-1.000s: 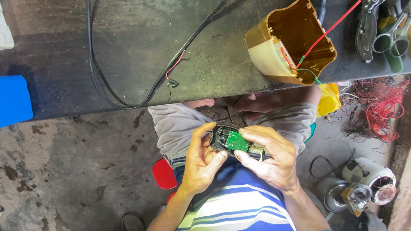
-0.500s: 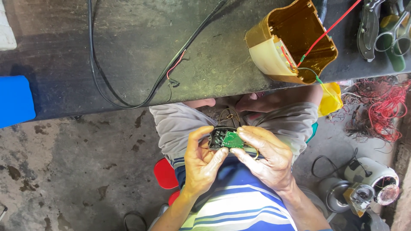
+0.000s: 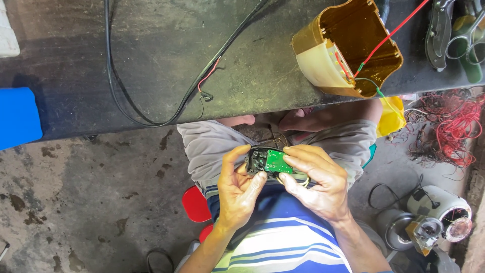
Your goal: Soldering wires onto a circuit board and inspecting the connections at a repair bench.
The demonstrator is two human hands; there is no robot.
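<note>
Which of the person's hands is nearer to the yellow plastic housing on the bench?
Right. The right hand holds the green circuit board below the yellow housing, slightly to its left; the left hand grips the board's other end, farther left.

Green circuit board (image 3: 277, 161), blue-and-white striped shirt (image 3: 283, 242)

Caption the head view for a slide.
Both hands, left hand and right hand, grip a small green circuit board over the lap.

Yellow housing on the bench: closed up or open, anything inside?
Open. The yellow housing lies tipped on the dark bench, its cavity facing the camera, hollow except for red and green wires running in.
</note>
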